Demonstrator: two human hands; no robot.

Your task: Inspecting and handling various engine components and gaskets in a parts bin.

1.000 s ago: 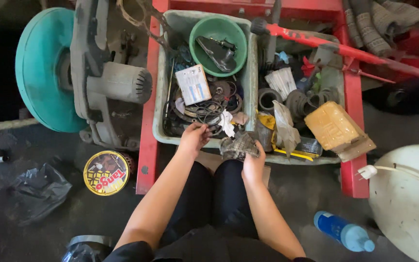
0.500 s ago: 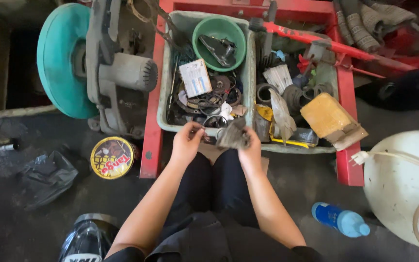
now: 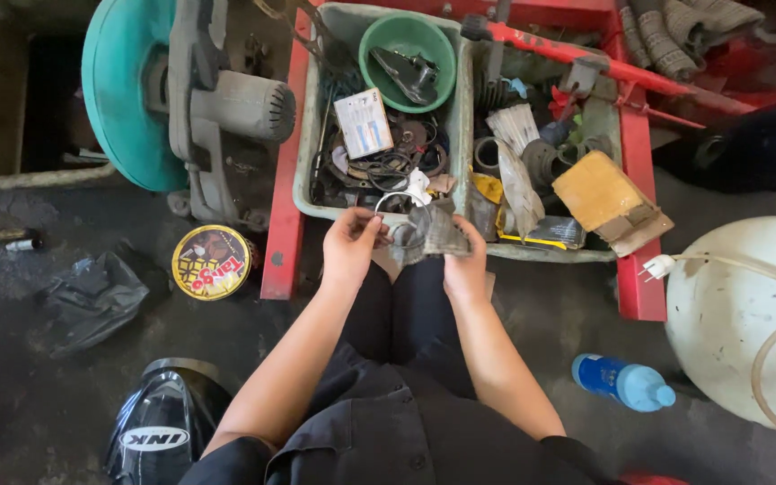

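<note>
My left hand (image 3: pixel 349 244) pinches a thin metal ring (image 3: pixel 397 205) just in front of the near rim of a grey plastic bin (image 3: pixel 306 135). My right hand (image 3: pixel 465 265) grips a dirty grey rag (image 3: pixel 433 232), which touches the ring. Both hands sit above my knees, close together. The bin holds rings, gaskets, a small white box (image 3: pixel 364 123) and a green bowl (image 3: pixel 408 49) with dark metal parts.
A second bin (image 3: pixel 550 253) to the right holds brushes, a brown cardboard box (image 3: pixel 599 193) and a red tool (image 3: pixel 604 67). A teal disc machine (image 3: pixel 181 99) stands left. On the floor lie a round tin (image 3: pixel 210 261), a black helmet (image 3: pixel 162 431), a blue bottle (image 3: pixel 623 381) and a white tank (image 3: pixel 747 314).
My left hand has come out of the bin toward me and now holds the ring by the rag. The view has shifted slightly.
</note>
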